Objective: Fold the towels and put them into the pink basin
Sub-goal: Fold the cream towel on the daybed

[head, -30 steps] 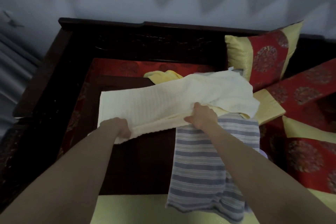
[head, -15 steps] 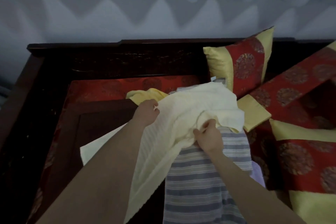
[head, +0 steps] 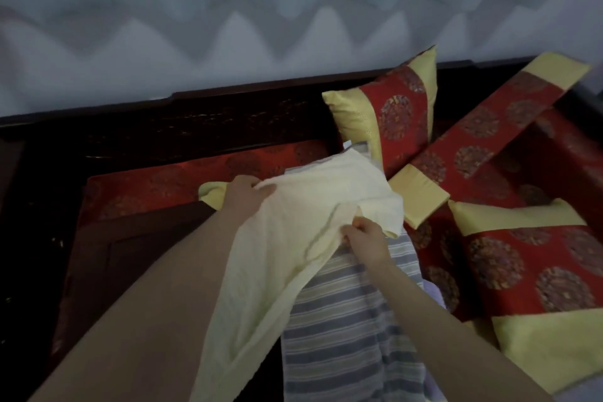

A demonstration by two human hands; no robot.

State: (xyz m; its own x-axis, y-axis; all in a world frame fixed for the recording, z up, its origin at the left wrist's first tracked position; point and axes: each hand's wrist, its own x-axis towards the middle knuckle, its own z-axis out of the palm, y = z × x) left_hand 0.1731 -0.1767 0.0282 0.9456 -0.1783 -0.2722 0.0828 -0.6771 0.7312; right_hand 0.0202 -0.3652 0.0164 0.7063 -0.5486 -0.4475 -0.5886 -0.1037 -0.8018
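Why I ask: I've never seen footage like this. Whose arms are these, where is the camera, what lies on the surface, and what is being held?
There is no machine here. These are a person's two bare arms, filmed by one wide-angle camera worn on the head, looking forward and down. The left hand grips the far edge of a cream towel, and the right hand pinches a fold of it nearer the body. Beneath it lies a striped towel over a dark wooden surface, with a yellow cloth behind. Red and gold cushions sit to the right. No pink basin is in view.
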